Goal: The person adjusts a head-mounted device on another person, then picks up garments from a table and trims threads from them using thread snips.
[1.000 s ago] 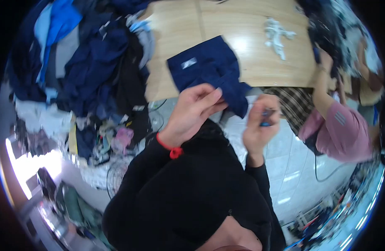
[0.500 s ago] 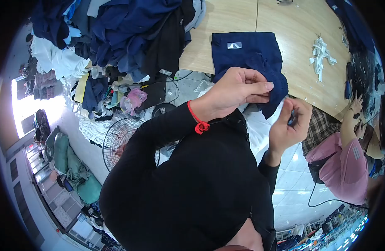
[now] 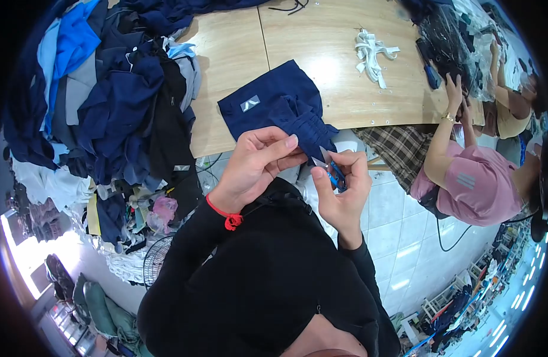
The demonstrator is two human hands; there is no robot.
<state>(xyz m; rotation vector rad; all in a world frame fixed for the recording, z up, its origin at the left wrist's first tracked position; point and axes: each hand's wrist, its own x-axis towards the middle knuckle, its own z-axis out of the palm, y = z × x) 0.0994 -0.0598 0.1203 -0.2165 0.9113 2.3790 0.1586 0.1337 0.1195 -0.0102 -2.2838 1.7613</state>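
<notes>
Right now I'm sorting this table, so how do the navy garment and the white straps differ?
The garment is navy with a pale label; the straps are white. The garment is broad; the straps are narrow strips in a smaller bunch. The garment overhangs the table edge at the left hand; the straps lie wholly on top, untouched. Both rest on the table.

The left hand (image 3: pixel 253 163) pinches navy cloth (image 3: pixel 274 98) at its gathered near end; the far part lies on the table (image 3: pixel 226 41). The right hand (image 3: pixel 347 193) holds blue snips (image 3: pixel 337 177), blades parted beside the cloth. White straps (image 3: pixel 372 56) lie farther right, clothes (image 3: pixel 125 98) heap at left, and a person (image 3: pixel 479 181) in pink is at right.
</notes>
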